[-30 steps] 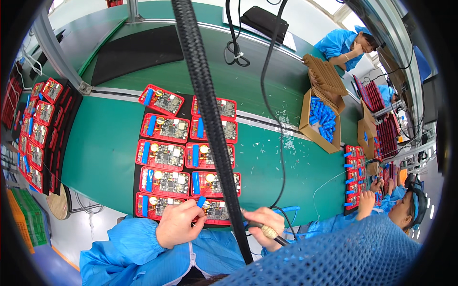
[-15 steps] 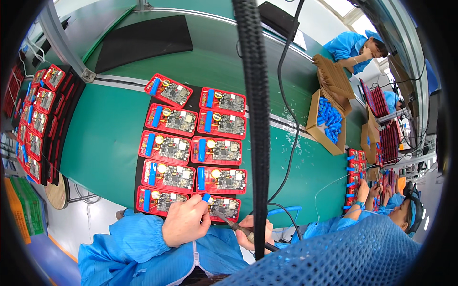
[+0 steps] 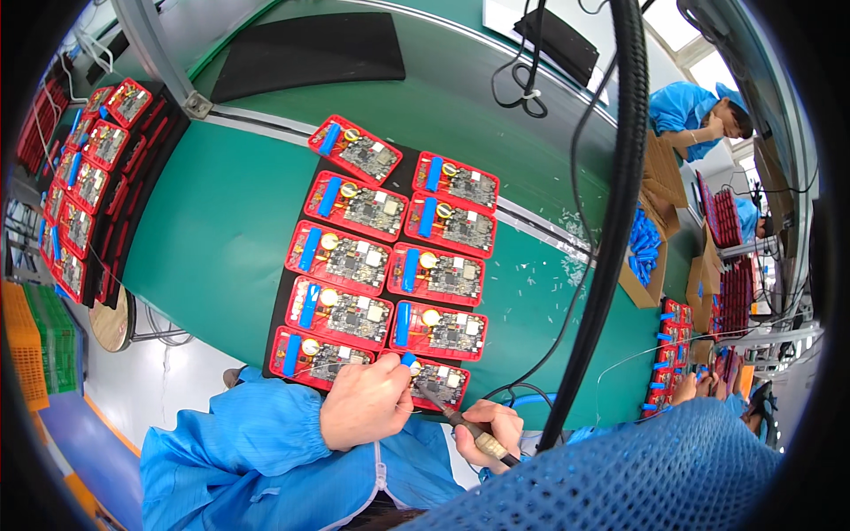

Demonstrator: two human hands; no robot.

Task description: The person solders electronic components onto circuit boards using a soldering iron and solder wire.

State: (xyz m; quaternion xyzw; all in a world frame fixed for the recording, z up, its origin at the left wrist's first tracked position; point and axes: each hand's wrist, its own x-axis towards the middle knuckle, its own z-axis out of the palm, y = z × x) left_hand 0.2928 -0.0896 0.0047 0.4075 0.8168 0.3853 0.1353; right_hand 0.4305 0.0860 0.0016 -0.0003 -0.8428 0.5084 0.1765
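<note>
Soldering iron [image 3: 460, 423], light and stiff, gripped pen-like in right hand [image 3: 491, 434]; left hand [image 3: 365, 403] pinches the nearest circuit board [image 3: 440, 382], fragile.

One open brown cardboard box [image 3: 639, 265] stands at the right edge of the green surface [image 3: 212, 230], filled with blue cylindrical parts [image 3: 645, 248]. Further brown cardboard boxes [image 3: 704, 279] stand just beyond it to the right. No labels, signs or screens are discernible.
</note>
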